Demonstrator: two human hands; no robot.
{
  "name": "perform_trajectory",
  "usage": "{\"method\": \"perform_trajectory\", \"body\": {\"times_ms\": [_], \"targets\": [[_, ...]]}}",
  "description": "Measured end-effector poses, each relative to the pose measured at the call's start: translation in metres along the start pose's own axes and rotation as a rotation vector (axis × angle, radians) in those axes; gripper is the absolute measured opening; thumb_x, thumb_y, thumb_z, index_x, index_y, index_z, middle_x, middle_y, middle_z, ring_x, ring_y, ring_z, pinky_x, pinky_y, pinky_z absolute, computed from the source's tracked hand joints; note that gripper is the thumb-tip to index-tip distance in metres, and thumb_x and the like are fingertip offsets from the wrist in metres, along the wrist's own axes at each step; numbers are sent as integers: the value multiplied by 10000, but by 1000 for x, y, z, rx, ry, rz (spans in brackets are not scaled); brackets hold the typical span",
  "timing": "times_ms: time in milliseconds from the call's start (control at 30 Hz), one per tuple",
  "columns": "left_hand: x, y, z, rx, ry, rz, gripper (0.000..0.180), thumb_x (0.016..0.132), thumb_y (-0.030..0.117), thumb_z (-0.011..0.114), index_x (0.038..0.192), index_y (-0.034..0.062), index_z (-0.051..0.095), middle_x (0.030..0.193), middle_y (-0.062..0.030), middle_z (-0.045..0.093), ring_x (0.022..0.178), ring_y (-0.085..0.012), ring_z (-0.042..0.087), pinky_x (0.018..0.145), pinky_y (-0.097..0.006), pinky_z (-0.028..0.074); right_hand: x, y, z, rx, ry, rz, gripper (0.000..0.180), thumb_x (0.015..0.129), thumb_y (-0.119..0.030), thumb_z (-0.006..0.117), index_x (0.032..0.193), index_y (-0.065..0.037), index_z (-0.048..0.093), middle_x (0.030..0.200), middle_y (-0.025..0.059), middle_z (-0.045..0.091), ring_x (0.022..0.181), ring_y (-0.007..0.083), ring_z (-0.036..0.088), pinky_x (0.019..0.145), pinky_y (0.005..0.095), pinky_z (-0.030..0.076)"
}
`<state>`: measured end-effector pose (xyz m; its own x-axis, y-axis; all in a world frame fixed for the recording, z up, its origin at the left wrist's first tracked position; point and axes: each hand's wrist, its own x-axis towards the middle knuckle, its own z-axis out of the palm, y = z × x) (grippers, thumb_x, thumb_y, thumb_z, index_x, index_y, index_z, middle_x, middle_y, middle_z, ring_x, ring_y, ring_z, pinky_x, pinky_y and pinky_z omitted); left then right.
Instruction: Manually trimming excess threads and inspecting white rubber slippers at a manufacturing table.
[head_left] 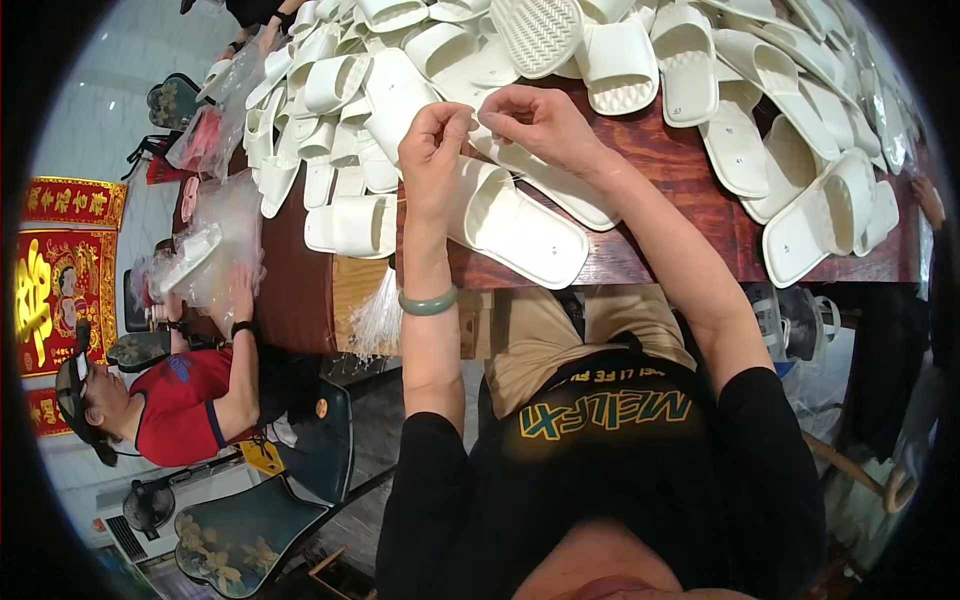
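I see a pair of white slide slippers lying side by side at the near edge of the wooden table, soles down, open toes toward me and overhanging the edge slightly. Their broad upper straps sit just under the hands, and a thin clear plastic tie, barely visible, appears pinched above them. Both slippers look clean and unmarked apart from small dark dots on the insoles.

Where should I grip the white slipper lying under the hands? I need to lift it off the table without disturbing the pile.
Probably grip the white slipper by its strap band, from the person's near table edge: the band arches above the flat sole, and the pile lies beyond it.
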<state>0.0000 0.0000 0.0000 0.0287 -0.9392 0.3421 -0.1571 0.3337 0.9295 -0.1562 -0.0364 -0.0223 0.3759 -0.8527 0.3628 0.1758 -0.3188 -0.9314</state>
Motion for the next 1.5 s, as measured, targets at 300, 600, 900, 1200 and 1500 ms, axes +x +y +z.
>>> {"method": "perform_trajectory", "body": {"times_ms": [300, 600, 900, 1200, 1500], "targets": [[-4, -5, 1, -73, 78, 35, 112, 900, 101, 560, 933, -3, 584, 802, -14, 582, 689, -58, 502, 596, -181, 416, -3, -4, 5, -39, -8, -16, 137, 865, -131, 611, 932, -13, 633, 758, -54, 574, 656, 14, 490, 581, 170, 408], [21, 17, -10, 58, -157, -48, 160, 873, 112, 613, 963, -20, 623, 837, -39, 646, 775, -69, 581, 686, -176, 442, 1, -5, -3, -17, 87, -39, 168, 840, -184, 632, 879, -23, 656, 695, -31, 596, 640, 26, 510, 577, 180, 416], [15, 2, -7, 19, -158, -47, 172, 857, 117, 625, 953, -25, 617, 819, -46, 656, 750, -85, 580, 685, -204, 447, -2, -2, -4, -8, 79, -5, 195, 863, -194, 616, 953, -25, 648, 762, -24, 624, 661, 29, 531, 609, 179, 443], [-48, 23, -3, 786, 57, 306, 386, 795, 164, 650, 1135, 13, 548, 1054, -141, 561, 989, -248, 518, 838, -344, 421, 10, -3, -6, 24, 217, -12, 206, 893, -190, 569, 969, -24, 663, 754, -28, 631, 645, 28, 476, 574, 171, 400], [-46, 1, 16, 1216, -238, 537, 495, 717, 87, 580, 1206, 81, 503, 1079, -184, 500, 887, -322, 530, 758, -414, 463, -4, -9, -21, 79, 173, 23, 201, 886, -170, 594, 943, 9, 667, 707, -5, 591, 605, 37, 450, 567, 175, 370]]}}
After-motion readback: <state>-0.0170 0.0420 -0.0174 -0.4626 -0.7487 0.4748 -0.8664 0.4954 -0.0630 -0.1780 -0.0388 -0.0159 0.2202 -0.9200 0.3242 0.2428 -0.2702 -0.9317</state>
